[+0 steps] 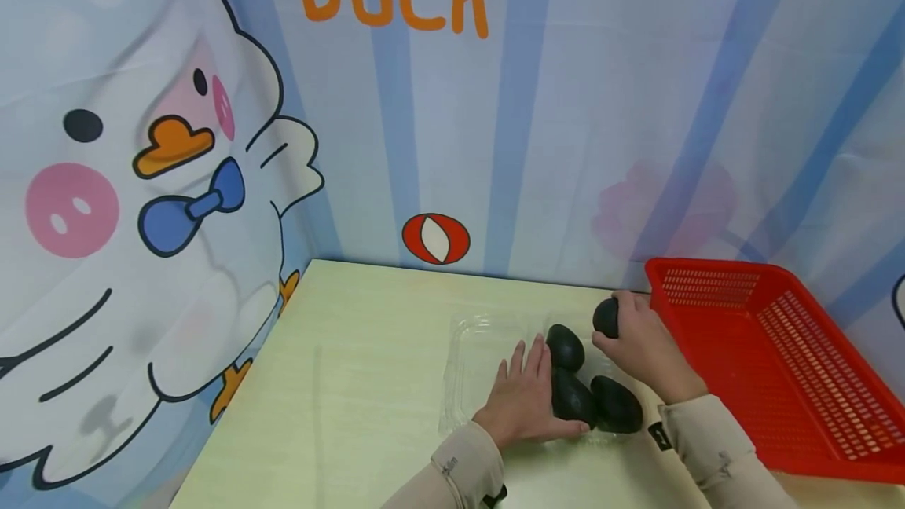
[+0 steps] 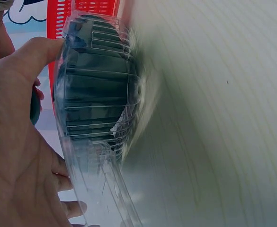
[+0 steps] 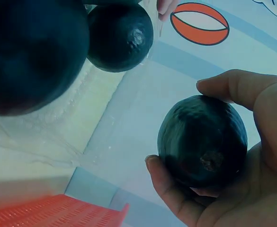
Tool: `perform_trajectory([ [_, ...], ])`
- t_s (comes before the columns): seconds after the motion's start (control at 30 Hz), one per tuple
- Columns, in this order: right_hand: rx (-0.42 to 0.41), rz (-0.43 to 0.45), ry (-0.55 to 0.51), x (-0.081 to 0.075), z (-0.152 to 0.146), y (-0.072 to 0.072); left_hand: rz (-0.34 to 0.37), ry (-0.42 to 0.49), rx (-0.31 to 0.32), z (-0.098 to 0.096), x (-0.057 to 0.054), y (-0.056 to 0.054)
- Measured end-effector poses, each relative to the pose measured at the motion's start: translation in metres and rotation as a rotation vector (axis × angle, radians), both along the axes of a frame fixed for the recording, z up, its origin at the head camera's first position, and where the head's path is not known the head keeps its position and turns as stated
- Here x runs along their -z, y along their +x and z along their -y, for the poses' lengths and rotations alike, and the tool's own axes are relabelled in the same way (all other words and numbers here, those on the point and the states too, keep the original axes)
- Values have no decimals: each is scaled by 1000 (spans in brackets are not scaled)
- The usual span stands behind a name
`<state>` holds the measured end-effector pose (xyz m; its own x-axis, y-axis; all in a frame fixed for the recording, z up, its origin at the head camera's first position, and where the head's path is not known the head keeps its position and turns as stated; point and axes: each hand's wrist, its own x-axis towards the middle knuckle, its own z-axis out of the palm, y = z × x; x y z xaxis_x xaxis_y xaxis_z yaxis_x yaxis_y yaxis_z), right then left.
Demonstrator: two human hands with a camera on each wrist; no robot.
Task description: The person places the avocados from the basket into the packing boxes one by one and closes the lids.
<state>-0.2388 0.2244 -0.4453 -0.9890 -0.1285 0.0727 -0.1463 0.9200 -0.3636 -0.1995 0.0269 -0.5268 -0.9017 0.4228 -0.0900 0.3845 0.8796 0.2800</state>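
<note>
A clear plastic clamshell box (image 1: pixel 467 368) lies unfolded on the table, with several dark avocados in its right half, among them one at the back (image 1: pixel 566 347) and one at the front right (image 1: pixel 617 404). My left hand (image 1: pixel 522 399) rests over the box with fingers straight, its thumb along the near rim beside the front avocados. In the left wrist view, avocados (image 2: pixel 98 90) show through the box's ribbed wall. My right hand (image 1: pixel 646 348) grips a single avocado (image 3: pixel 202 142) between thumb and fingers, above the back right corner of the box.
On the right stands a red plastic basket (image 1: pixel 735 368) with perforated walls, close beside my right forearm. The pale wooden table (image 1: pixel 368 383) extends to the left of the box. Behind its back edge hangs a printed duck curtain (image 1: pixel 452 140).
</note>
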Motion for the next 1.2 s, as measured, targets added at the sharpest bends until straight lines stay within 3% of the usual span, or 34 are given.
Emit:
perform_trajectory([
  [0.47, -11, 46, 3, 13, 3, -9, -6, 7, 3, 0, -1, 0],
  [0.7, -13, 69, 82, 19, 4, -14, -12, -4, 8, 0, -1, 0],
  [1.0, 17, 193, 41, 31, 1, -21, -22, -3, 14, 0, 0, 0],
  [1.2, 5, 221, 38, 34, -1, -24, -12, 4, 10, 0, 0, 0],
])
